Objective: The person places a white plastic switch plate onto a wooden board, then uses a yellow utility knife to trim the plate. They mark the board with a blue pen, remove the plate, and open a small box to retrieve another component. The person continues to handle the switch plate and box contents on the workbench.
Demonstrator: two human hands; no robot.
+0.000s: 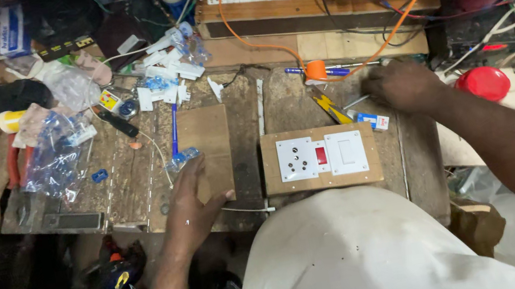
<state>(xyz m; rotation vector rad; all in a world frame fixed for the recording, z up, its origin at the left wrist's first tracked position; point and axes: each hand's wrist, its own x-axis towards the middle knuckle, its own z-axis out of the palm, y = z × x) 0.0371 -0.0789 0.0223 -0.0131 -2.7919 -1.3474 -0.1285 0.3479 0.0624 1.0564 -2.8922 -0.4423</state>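
**Switchboard on the counter, both hands out to the sides**

Left hand lies flat, fingers spread, its grip clamped on nothing, pressing on a plain brown board near the counter edge. Right hand is farther off to the right, fingers curled down among small parts by a little blue-and-white box; can't tell whether it's pinching anything. Between them, near the person, sits the wooden switchboard with a white socket, red indicator and white switch already fitted. Looks to me like a fetch-the-next-part stage. The next move probably needs the right hand to get a firm pinch on something small. Orange cable loops just beyond.
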